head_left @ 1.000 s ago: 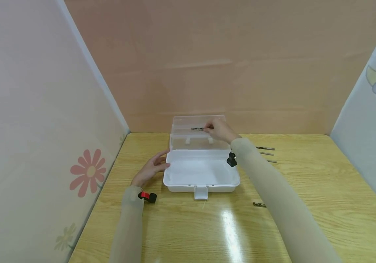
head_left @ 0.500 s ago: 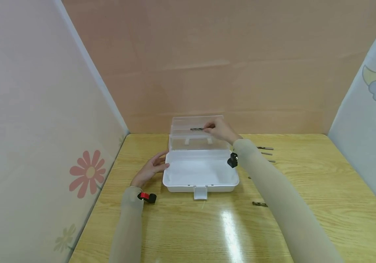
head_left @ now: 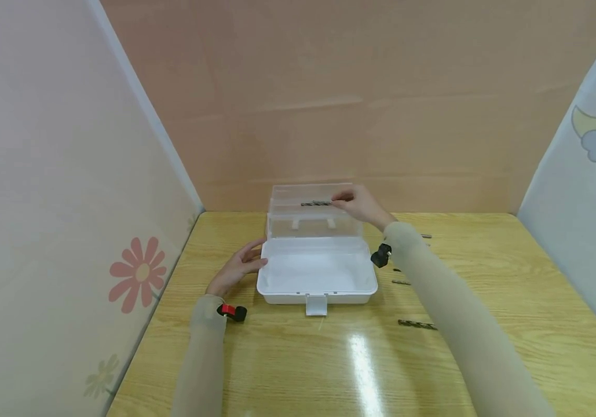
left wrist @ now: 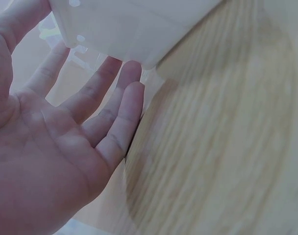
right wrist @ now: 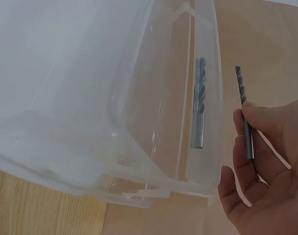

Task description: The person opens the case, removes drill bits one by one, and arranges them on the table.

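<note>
Now the right hand [head_left: 358, 204] pinches a thin grey metal drill bit [right wrist: 244, 110] near the clear plastic lid [head_left: 314, 211] of the white plastic box [head_left: 317, 273], mid-frame. One bit [right wrist: 199, 102] lies in the lid already; others [head_left: 417, 325] wait on the yellow wooden table [head_left: 485, 278], lower right. The left hand [head_left: 237, 267], fingers straight, touches the box's side.

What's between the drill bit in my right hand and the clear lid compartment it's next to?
Nothing solid that shows. The right hand pinches a drill bit just outside the clear lid's rim. Another bit already lies in that narrow compartment, taking up part of the space.
</note>
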Available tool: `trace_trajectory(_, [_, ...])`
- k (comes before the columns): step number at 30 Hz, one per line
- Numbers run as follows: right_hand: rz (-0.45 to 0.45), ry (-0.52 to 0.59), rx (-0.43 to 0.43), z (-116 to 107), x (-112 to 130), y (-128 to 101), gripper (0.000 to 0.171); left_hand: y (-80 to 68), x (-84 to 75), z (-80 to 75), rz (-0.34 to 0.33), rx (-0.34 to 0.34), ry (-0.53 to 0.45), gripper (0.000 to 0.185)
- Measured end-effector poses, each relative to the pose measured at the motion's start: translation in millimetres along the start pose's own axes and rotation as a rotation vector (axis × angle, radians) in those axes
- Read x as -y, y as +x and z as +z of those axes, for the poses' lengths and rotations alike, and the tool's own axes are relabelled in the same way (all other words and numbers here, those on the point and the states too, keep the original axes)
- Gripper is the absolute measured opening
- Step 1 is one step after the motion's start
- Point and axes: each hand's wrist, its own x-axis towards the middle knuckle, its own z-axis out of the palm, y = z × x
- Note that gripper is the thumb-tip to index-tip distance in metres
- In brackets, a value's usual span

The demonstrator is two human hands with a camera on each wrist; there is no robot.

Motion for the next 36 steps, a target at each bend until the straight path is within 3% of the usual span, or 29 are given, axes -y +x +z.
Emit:
trace_trajectory(13, [0.039,0.087,-0.052,-18.4,-25.3,-26.1,0.032,1.6,6.3,-1.3,0.009,0.024,-0.011,0.070])
trace_trajectory(20, [0.098,0.178,-0.037,-36.0,-41.0,-46.7,0.044,3.8,8.2,-0.1,0.012,0.011,-0.018,0.070])
trace_trajectory(30, [0.213,0.152,-0.034,-56.1,-67.7,-79.2,0.056,5.6,7.8,-0.5,0.001,0.015,-0.020,0.071])
trace_trajectory(36, [0.230,0.108,-0.014,-70.8,-93.0,-97.8,0.060,9.3,6.2,0.9,0.025,0.019,-0.010,0.070])
